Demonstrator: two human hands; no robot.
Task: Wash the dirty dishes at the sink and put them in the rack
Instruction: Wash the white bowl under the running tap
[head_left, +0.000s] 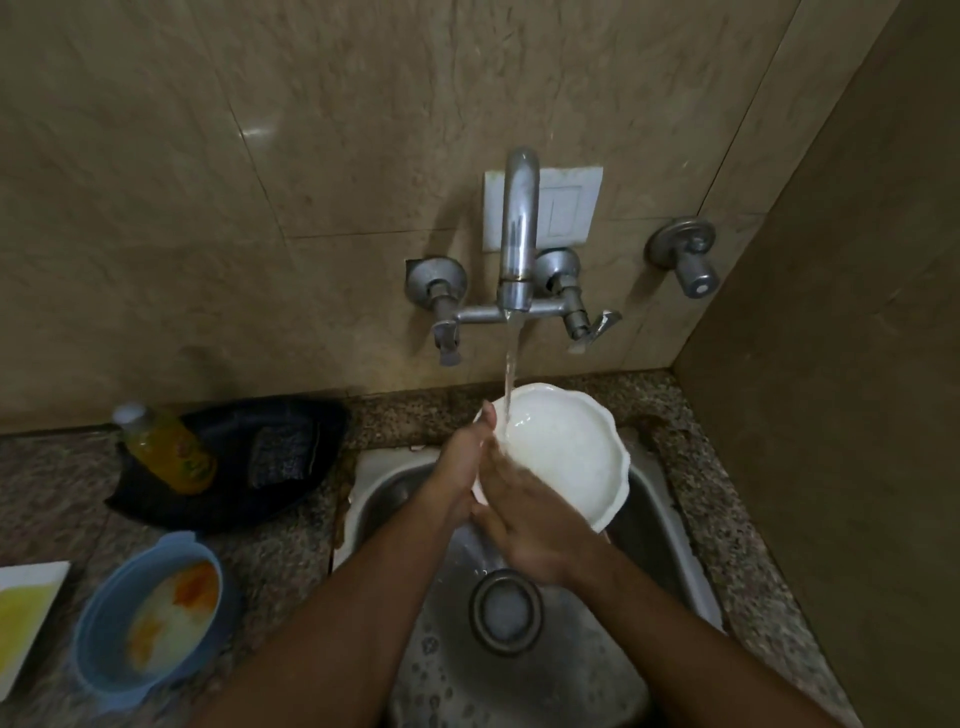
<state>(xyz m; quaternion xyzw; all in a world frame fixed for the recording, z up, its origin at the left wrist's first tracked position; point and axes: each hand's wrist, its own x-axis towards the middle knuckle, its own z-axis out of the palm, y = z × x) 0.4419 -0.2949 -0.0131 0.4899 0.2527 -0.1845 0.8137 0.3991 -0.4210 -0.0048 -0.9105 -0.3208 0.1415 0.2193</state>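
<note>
Over the steel sink (654, 525), a white scalloped bowl (566, 457) was tilted under the tap (518, 234) as water ran into it. Left hand (460, 467) gripped its left rim; right hand (524, 519) lay flat against the near inner wall, fingers spread, rubbing rather than grasping. Glazed and wet, the bowl looked slippery — a loosened grip could drop it onto the metal basin and chip its fluted edge. At left on the speckled granite counter (291, 561) waited a stained blue plastic bowl (150, 623) and a soiled white plate (26, 613) — no rack was in view.
</note>
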